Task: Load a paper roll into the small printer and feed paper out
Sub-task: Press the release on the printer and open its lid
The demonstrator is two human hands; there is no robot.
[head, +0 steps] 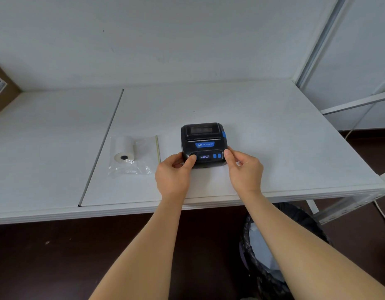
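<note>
A small black printer (203, 139) with blue buttons and a blue side latch sits on the white table (273, 137), its lid down. My left hand (173, 174) grips its near left corner, thumb on the front panel. My right hand (244, 167) pinches its near right corner. A white paper roll (124, 149) lies on its side inside a clear plastic bag (144, 156), to the left of the printer and apart from both hands.
A seam (100, 146) runs front to back through the table left of the roll. A cardboard box (1, 87) stands at the far left. A black-lined waste bin (273, 252) sits on the floor under the table's front right. White frame posts rise at the right.
</note>
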